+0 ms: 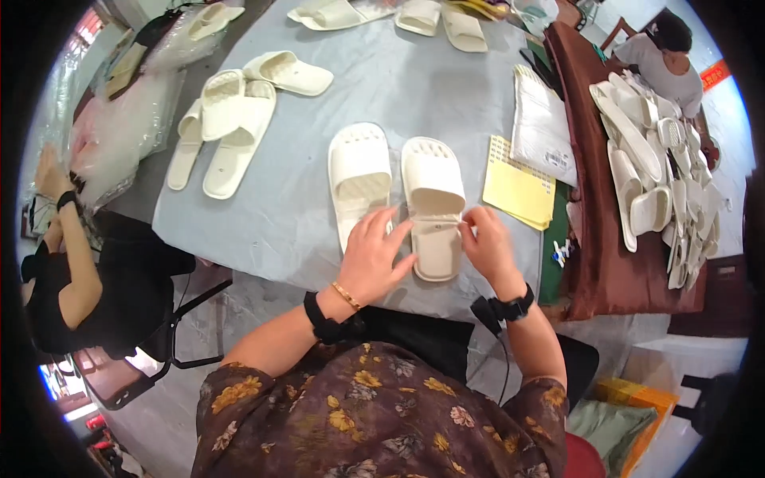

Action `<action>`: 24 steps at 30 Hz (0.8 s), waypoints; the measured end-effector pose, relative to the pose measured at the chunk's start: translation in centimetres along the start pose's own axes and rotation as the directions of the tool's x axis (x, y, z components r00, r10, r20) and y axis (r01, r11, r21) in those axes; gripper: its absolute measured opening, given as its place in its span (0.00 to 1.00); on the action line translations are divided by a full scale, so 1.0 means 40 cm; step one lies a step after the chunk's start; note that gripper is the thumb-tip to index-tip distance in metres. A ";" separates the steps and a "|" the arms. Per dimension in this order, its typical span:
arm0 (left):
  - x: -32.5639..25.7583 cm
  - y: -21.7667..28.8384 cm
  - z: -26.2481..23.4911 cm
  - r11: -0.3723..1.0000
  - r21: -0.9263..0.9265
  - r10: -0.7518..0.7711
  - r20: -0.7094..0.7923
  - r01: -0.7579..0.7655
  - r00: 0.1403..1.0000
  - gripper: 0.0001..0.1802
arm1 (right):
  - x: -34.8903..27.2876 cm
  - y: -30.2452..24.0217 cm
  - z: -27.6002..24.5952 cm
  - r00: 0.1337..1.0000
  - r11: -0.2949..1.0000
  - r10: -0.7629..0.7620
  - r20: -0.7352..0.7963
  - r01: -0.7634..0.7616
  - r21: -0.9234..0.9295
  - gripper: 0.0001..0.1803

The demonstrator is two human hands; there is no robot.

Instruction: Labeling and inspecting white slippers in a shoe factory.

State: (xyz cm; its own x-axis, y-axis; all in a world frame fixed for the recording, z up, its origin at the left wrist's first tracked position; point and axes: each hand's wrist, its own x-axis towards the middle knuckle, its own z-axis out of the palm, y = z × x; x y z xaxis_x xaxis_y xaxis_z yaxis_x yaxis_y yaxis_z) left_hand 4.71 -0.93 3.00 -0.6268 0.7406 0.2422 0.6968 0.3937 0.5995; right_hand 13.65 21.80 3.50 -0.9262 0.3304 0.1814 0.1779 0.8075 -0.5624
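A pair of cream slide slippers lies side by side in front of me, toes pointing away. My left hand [374, 248] rests over the heel of the left slipper [358, 163], its fingers spread and its thumb reaching to the right slipper [434, 179]. At the right slipper's outer edge, just below the strap, my right hand [488, 243] has its fingers curled in a pinch. What is between those fingertips is too small to make out. A faint line crosses the insole between my two hands.
More slippers [231, 131] lie at the table's left, others [422, 16] at its far edge. Yellow label sheets [516, 187] and a white plastic-wrapped pack [542, 127] sit at right. Beyond, slippers [637, 175] are heaped on brown cloth near a person. Another person's arm [78, 255] is at left.
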 end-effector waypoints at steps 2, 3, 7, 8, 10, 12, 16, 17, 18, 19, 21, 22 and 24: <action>0.027 -0.006 -0.002 0.999 0.030 -0.027 -0.075 0.029 0.997 0.29 | -0.020 0.005 0.001 1.000 1.000 0.022 -0.018 -0.022 -0.001 0.08; 0.043 -0.008 0.001 0.998 0.045 -0.030 -0.164 0.038 0.986 0.28 | -0.030 0.004 0.004 0.995 0.995 0.097 -0.022 -0.097 -0.028 0.08; 0.115 -0.016 0.029 0.999 0.032 -0.036 -0.175 0.042 0.984 0.30 | -0.067 -0.021 0.021 0.993 0.985 0.093 0.076 -0.103 0.137 0.10; 0.126 -0.017 0.034 0.996 0.078 -0.033 -0.186 0.048 0.982 0.32 | -0.071 -0.028 0.026 0.996 0.989 0.046 0.080 -0.057 0.139 0.11; 0.140 -0.022 0.036 0.993 0.106 -0.044 -0.153 0.061 0.987 0.32 | -0.073 -0.037 0.037 0.996 0.993 0.027 0.090 -0.036 0.108 0.12; 0.155 -0.024 0.041 0.993 0.112 -0.025 -0.095 0.035 0.995 0.32 | -0.072 -0.036 0.044 0.998 0.992 0.007 0.057 -0.014 0.123 0.12; 0.179 -0.031 0.058 0.969 0.247 0.003 -0.072 0.015 0.997 0.32 | -0.084 -0.023 0.048 0.997 0.995 0.019 0.073 -0.026 0.094 0.14; 0.185 -0.031 0.066 0.938 0.346 0.046 -0.132 0.002 0.990 0.31 | -0.085 -0.022 0.050 0.998 0.997 0.005 0.056 -0.009 0.078 0.14; 0.193 -0.032 0.077 0.944 0.327 0.094 -0.118 -0.050 0.989 0.31 | -0.089 -0.022 0.052 0.999 0.997 -0.005 0.036 0.002 0.082 0.15; 0.202 -0.033 0.087 0.946 0.324 0.034 -0.076 -0.008 0.997 0.30 | -0.089 -0.022 0.054 0.999 0.995 -0.043 -0.009 0.043 0.094 0.15; 0.212 -0.044 0.098 0.949 0.316 0.013 -0.023 -0.005 1.000 0.30 | -0.091 -0.023 0.056 1.000 0.996 -0.018 -0.010 0.018 0.085 0.15; 0.218 -0.050 0.102 0.953 0.304 0.023 -0.048 -0.007 0.999 0.34 | -0.092 -0.022 0.051 0.999 0.994 -0.044 -0.010 0.045 0.100 0.15; 0.223 -0.071 0.100 0.968 0.251 0.012 -0.052 0.001 0.999 0.37 | -0.092 -0.015 0.038 0.999 0.988 0.018 0.031 -0.023 0.154 0.16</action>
State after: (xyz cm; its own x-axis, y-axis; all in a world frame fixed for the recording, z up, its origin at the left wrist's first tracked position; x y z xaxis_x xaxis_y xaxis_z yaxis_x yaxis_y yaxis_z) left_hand -1.45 6.75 0.42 -0.6354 0.7159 0.2893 0.7614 0.5185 0.3892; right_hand 16.46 19.35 1.96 -0.9326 0.3298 0.1465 0.1455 0.7151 -0.6837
